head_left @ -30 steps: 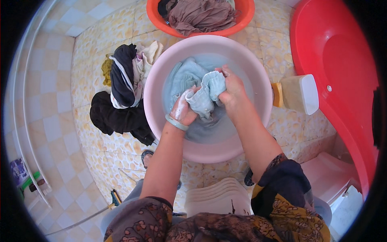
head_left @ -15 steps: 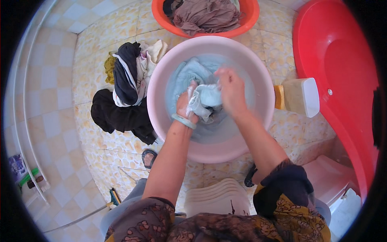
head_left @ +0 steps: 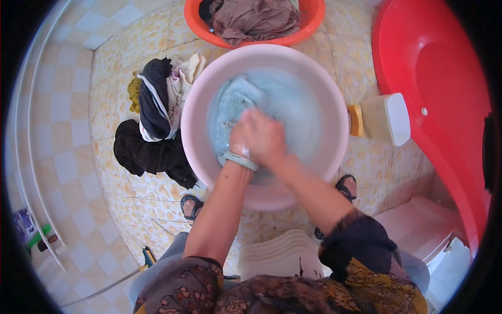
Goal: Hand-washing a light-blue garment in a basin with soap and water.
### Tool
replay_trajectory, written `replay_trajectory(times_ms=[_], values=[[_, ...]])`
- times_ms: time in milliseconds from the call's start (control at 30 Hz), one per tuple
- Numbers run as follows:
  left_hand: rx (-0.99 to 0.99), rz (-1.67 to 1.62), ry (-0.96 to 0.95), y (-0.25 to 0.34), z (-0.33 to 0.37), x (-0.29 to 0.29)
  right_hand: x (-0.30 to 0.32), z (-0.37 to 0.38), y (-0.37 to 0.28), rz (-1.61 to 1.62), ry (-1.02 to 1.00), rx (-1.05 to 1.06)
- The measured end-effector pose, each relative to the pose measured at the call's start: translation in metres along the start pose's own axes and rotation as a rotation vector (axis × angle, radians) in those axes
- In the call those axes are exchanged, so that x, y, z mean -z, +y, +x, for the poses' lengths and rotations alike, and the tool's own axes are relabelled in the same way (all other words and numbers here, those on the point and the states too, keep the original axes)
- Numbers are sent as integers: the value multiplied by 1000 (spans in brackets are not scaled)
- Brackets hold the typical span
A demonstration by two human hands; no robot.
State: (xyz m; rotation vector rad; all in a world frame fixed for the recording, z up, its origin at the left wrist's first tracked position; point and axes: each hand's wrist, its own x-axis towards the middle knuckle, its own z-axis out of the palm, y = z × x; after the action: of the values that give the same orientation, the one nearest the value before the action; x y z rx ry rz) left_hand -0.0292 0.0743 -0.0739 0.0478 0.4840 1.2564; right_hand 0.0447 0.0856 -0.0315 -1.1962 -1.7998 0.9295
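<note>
A pink basin (head_left: pixel 334 146) of cloudy bluish water holds a pale blue garment (head_left: pixel 241 94), which lies wet and bunched on the left side. My left hand (head_left: pixel 239 142), with a pale bangle (head_left: pixel 241 160) at its wrist, is closed on a fold of this cloth. Pressed over it from the right is my right hand (head_left: pixel 267 140), its fingers curled and blurred by motion. The two hands meet low in the basin and hide most of the fold between them. Some white suds cling near the left wrist.
Beyond the basin stands an orange basin (head_left: pixel 316 23) with brown cloth. Dark and light clothes (head_left: pixel 156 99) lie heaped on the tiled floor at left. A clear container with a white lid (head_left: pixel 398 119) and a large red tub (head_left: pixel 449 68) are at right.
My right hand has come left and down onto my left hand. The stretch of pale cloth seen between them is now covered. The view has shifted slightly.
</note>
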Motion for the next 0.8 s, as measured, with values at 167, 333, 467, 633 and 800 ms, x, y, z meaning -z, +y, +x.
replay_trajectory(times_ms=[167, 333, 467, 633, 800], values=[[-116, 194, 516, -4, -6, -8, 15, 24, -9, 12, -46, -392], [-28, -102, -66, -9, 0, 18, 8, 1, -8, -14, 63, 14], [20, 46, 313, -5, -7, -31, 18, 40, 31, -22, 81, -369], [65, 50, 384, 13, 32, -28, 66, 54, 95, 448, 256, -819], [-187, 788, 495, -10, 54, 32, 41, 27, 106, 316, 246, -669]])
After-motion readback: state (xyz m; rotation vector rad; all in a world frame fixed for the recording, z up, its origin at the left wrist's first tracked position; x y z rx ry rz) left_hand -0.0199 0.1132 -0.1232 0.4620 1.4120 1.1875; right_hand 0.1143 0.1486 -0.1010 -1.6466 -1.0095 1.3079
